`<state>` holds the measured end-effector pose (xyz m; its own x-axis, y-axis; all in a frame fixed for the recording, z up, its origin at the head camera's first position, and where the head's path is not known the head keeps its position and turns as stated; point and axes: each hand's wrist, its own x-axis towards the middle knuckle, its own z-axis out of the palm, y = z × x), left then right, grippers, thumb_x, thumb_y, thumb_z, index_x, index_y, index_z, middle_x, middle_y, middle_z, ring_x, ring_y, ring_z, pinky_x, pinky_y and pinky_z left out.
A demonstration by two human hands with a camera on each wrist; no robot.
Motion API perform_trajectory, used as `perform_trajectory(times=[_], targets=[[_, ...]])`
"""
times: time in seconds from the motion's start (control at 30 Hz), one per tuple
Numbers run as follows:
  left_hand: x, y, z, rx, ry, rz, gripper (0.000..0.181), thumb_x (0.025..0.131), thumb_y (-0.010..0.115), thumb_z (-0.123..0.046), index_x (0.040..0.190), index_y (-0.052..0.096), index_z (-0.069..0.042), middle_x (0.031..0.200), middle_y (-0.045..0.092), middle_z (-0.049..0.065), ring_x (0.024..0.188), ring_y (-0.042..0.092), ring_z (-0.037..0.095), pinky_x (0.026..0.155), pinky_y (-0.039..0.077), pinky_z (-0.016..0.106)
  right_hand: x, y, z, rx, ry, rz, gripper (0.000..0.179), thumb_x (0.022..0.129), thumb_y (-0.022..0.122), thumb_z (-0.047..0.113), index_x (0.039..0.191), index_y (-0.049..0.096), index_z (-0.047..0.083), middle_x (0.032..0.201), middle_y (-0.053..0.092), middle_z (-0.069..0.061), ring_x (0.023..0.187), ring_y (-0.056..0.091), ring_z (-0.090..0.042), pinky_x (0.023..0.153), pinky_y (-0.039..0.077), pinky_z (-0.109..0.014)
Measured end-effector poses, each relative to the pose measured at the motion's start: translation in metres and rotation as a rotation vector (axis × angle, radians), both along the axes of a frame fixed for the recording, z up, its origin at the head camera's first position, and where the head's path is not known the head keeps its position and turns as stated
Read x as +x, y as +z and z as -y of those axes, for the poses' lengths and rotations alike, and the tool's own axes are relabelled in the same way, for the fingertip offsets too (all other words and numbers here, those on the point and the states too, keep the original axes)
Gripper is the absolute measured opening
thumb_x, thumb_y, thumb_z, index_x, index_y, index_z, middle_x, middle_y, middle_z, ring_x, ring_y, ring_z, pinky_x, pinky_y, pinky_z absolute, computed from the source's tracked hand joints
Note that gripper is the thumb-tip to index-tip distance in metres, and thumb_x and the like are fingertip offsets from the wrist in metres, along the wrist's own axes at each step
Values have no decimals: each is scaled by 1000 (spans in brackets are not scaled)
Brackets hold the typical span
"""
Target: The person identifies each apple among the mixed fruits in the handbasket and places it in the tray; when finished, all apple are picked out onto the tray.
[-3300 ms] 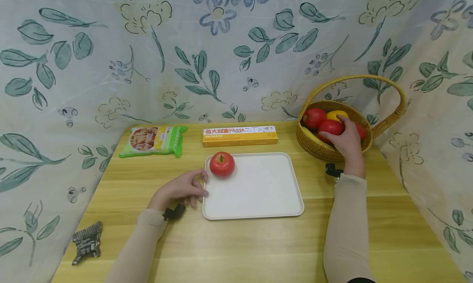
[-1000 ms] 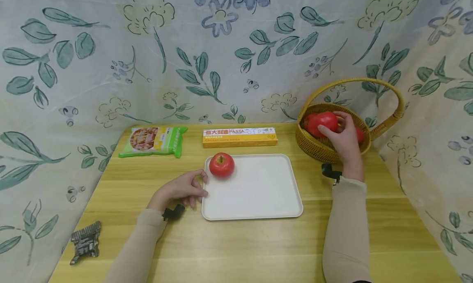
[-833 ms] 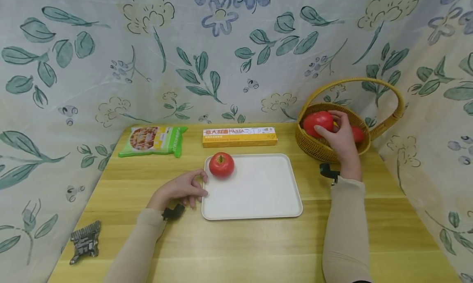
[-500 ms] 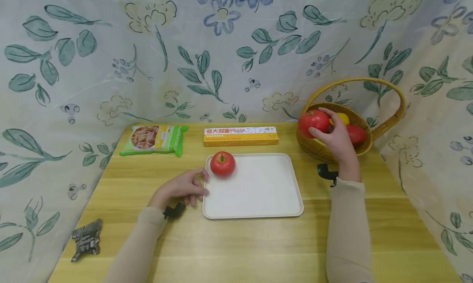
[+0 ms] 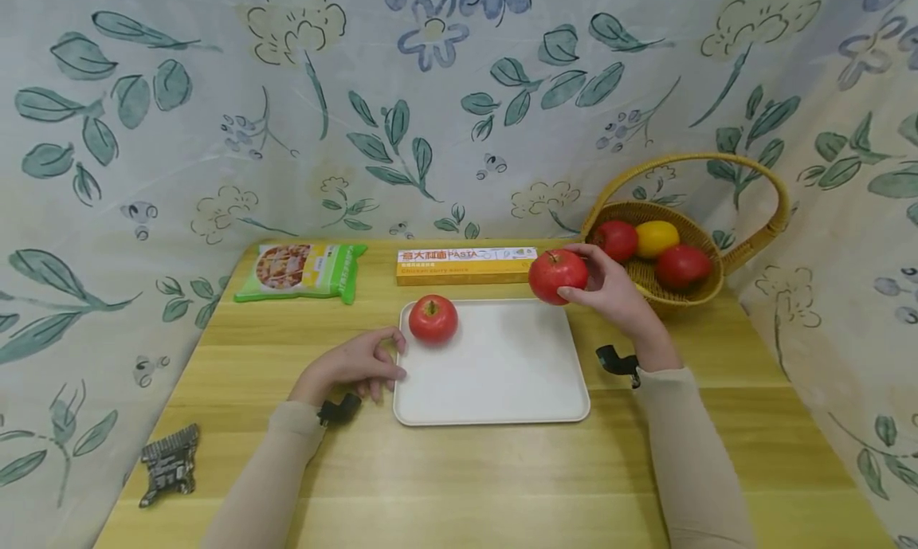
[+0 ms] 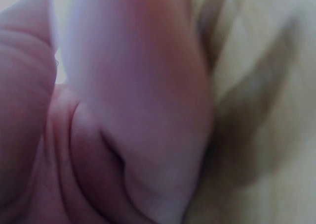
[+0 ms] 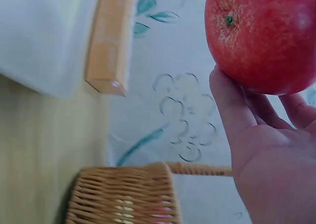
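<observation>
In the head view, my right hand [image 5: 613,294] holds a red apple [image 5: 557,276] above the back right corner of a white tray [image 5: 502,374]. The right wrist view shows that apple [image 7: 266,36] from close by, its small green stem facing left and my fingers curled under it. Another red apple [image 5: 433,319] sits in the tray's back left corner. My left hand [image 5: 355,364] rests by the tray's left rim, thumb and forefinger tips right at the edge, fingers loosely bent. Only blurred fingers [image 6: 138,105] and wood show in the left wrist view.
A wicker basket [image 5: 688,299] with a tall handle stands back right, holding red fruits [image 5: 683,268] and a lemon [image 5: 657,239]. Behind the tray lies a pasta box [image 5: 466,267]. A green food bag [image 5: 301,272] is back left; a dark crumpled packet [image 5: 170,464] lies front left.
My right hand has lifted the apple out of the basket and carried it left to the tray, uncovering the lemon and red fruits. The left hand has stayed at the tray's edge.
</observation>
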<state>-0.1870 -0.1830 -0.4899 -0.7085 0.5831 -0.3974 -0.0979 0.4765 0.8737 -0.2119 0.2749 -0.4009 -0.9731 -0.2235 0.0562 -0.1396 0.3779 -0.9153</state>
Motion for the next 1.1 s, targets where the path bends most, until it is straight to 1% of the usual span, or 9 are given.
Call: perform_trajectory(times=[0.07,0.13,0.27,0.37,0.47,0.67,0.83,1.03,1.1], targets=[[0,0,0,-2,-1,1,45,95,81,-27,126,51,-14,76,75,4,50,68,17,44,48,25,0,-8,3,0,26,26,72,94,81,14,155,41,9,158,46,-14,139,51,-34,100,54,-17],[0,1,-1,-5,0,2,46,94,81,-27,126,51,-14,77,75,4,50,68,17,44,48,25,0,-17,4,12,46,44,72,94,81,13,154,43,8,157,47,-15,141,52,-37,108,54,-27],[0,2,-1,-14,6,-2,46,94,81,-27,126,51,-14,77,75,5,50,68,17,44,48,25,-2,-33,6,53,76,70,72,92,84,16,152,46,9,157,49,-15,145,50,-40,118,47,-51],[-1,2,-1,-18,7,-5,45,94,81,-27,126,51,-15,77,75,5,50,68,17,44,48,25,-3,-44,6,68,90,98,74,90,86,18,152,47,11,158,50,-15,150,46,-42,120,43,-59],[-1,2,-1,-16,4,-5,45,95,81,-27,126,51,-14,77,75,5,51,68,17,44,48,25,-3,-52,4,84,108,111,76,89,87,19,153,47,10,158,50,-17,152,43,-43,121,42,-61],[-1,0,-2,-21,-6,-11,45,95,81,-28,126,51,-15,78,76,4,51,69,17,45,49,25,-7,-65,2,80,129,134,78,88,88,17,154,46,8,159,50,-19,150,46,-42,122,41,-59],[-1,0,-1,-18,-6,-7,45,95,81,-27,126,51,-15,77,75,4,51,69,17,44,48,25,-7,-69,0,53,146,161,79,87,89,16,153,47,9,158,51,-19,151,46,-41,124,38,-59],[0,2,-1,-9,-4,-3,45,95,80,-26,126,50,-14,76,75,4,50,68,17,44,48,25,-8,-69,-6,46,220,150,82,84,88,5,151,40,4,158,48,-21,153,42,-41,125,37,-55],[0,2,-1,-9,-3,-3,45,95,80,-26,126,50,-14,76,74,4,50,68,17,44,48,25,-9,-68,-8,55,237,154,85,84,88,5,152,38,3,159,46,-21,154,40,-42,126,35,-56]])
